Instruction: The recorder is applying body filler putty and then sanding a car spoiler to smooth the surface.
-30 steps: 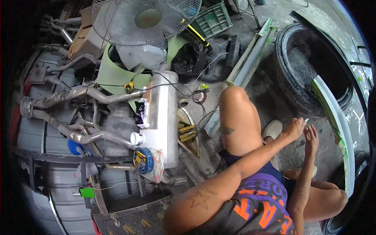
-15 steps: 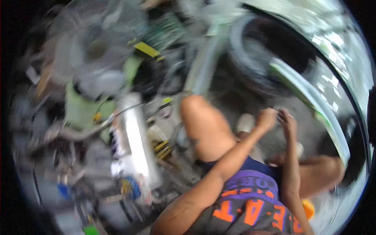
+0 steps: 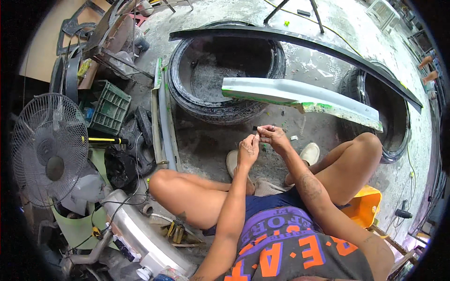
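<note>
My left hand [image 3: 248,150] and my right hand [image 3: 275,136] meet in front of my bent knees, fingertips touching. Between the right thumb and fingers sits a small dark piece [image 3: 255,128], too small to name. The left fingers are pinched just below it, with something small and pale at their tips that I cannot make out. Just beyond the hands, a long grey panel [image 3: 300,91] with green edges rests across two tires, a large one [image 3: 187,100] at the left and another [image 3: 349,84] at the right.
A long black strip [image 3: 290,35] spans both tires further back. At left are a standing fan [image 3: 28,154], a green crate [image 3: 111,110], narrow upright panels [image 3: 167,126] and a silver metal part [image 3: 136,229]. An orange container [image 3: 368,203] stands by my right leg.
My view has swung to the right and sharpened, so the tires and panel now fill the upper middle. The hands were close together before and are now pinched together around the small piece.
</note>
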`<state>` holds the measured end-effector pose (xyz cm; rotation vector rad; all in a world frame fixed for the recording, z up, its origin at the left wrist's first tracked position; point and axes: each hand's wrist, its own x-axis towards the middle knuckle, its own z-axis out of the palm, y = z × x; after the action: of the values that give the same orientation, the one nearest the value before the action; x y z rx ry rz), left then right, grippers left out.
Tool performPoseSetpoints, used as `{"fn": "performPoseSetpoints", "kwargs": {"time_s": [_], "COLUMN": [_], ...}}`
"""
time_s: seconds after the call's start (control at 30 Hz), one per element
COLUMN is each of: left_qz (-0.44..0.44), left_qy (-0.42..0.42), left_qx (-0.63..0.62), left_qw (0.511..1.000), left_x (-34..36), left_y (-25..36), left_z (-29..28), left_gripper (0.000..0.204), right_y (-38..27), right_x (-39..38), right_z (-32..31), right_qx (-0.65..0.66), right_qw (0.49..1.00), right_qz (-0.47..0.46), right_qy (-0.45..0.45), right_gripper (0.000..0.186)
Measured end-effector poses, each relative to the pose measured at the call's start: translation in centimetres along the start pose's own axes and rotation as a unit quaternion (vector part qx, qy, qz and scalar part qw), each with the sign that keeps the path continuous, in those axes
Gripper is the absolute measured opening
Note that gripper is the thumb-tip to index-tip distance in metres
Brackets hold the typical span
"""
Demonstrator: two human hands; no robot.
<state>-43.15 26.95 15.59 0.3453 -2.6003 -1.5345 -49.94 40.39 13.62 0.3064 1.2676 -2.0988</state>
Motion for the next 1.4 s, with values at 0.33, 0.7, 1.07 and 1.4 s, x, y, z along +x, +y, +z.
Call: {"fn": "performPoseSetpoints", "kwargs": {"time_s": [0.33, 0.7, 1.07, 1.4], "left_qz": [-0.047, -0.032, -0.125, -0.101], "left_qy": [0.013, 0.015, 0.044, 0.090], "left_qx": [0.032, -0.041, -0.152, -0.159], "left_qw": [0.998, 0.999, 0.979, 0.978], "left_x": [-0.2, -0.2, 2.2, 7.0], "left_y": [-1.6, 0.8, 5.5, 5.1], "left_z": [-0.8, -2.3, -3.6, -1.3], "left_gripper": [0.025, 0.025, 0.021, 0.028], "right_y": [0.0, -4.8, -9.7, -11.9], "right_x": [2.8, 3.0, 0.5, 0.9], "right_z": [-8.0, -6.8, -4.1, -1.7], "right_qx": [0.040, -0.108, -0.185, -0.077], "right_qw": [0.952, 0.944, 0.920, 0.944], "right_qz": [-0.171, -0.261, -0.296, -0.286], "right_qy": [0.251, 0.170, 0.179, 0.149], "right_gripper": [0.048, 0.058, 0.025, 0.024]}}
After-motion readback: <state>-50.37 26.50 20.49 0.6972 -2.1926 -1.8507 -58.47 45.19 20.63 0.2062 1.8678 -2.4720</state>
